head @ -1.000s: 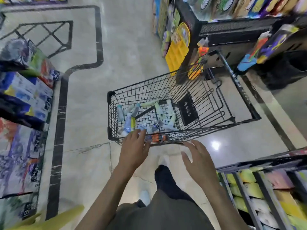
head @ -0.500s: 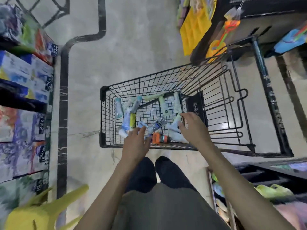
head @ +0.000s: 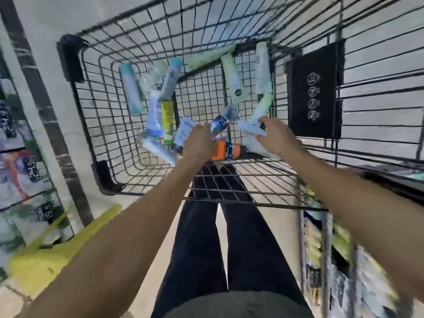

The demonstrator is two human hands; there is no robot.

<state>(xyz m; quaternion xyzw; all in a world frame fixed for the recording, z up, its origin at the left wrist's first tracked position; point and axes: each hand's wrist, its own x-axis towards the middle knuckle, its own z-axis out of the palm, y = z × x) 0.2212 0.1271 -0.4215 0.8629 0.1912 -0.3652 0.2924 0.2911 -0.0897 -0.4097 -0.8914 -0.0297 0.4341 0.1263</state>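
A black wire shopping cart (head: 68,49) stands in front of me, and several tubes and bottles lie on its floor. Both my arms reach over the near rim into it. My right hand (head: 278,137) pinches a white tube (head: 249,129) by its near end, thumb on top. My left hand (head: 199,144) lies back-up over the left end of an orange bottle (head: 229,151), its fingertips close to a dark blue bottle (head: 223,119). Whether the left hand grips anything is hidden by the hand itself. Pale green tubes (head: 235,81) lie farther back.
A black sign panel (head: 314,90) hangs on the cart's folded seat flap at the right. Shelves of boxed goods (head: 20,171) line the left side, with a yellow plastic stool (head: 46,260) below them. Another stocked shelf (head: 339,260) stands at the lower right.
I have leaned in much closer over the cart. Both hands went from above the rim down to the items. The right hand has closed on the white tube.
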